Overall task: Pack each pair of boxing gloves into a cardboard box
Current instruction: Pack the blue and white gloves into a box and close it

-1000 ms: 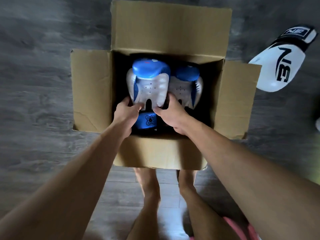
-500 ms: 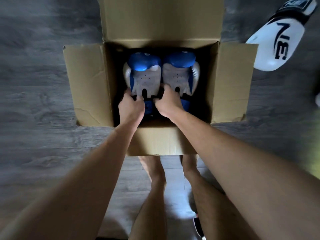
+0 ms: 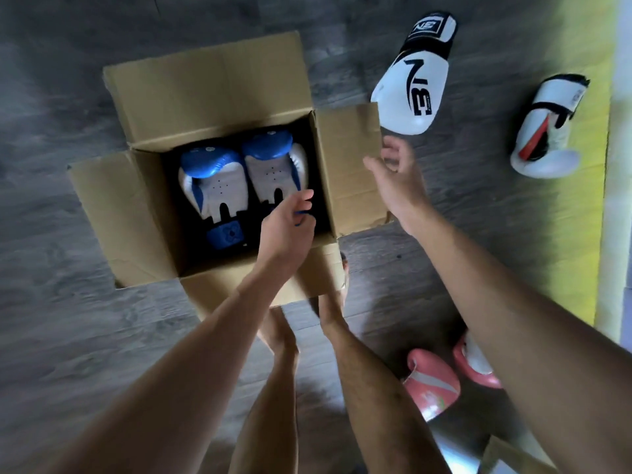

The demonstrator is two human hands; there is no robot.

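Grey plank floor (image 3: 68, 336), with an open cardboard box (image 3: 212, 94) standing under the left hand (image 3: 287, 227). Just beyond the right hand (image 3: 398, 176), a white-and-black glove (image 3: 410, 94); farther right, a second white glove (image 3: 543, 138) at the edge of a yellow mat (image 3: 581, 251). Nearer than that hand, pink gloves (image 3: 432, 381)

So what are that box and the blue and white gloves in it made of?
The box looks like plain brown corrugated cardboard: matte, with creased flaps and ragged edges. The blue and white gloves seem padded leather or a synthetic look-alike, I cannot tell which: the blue parts shine, and small holes dot the white palms.
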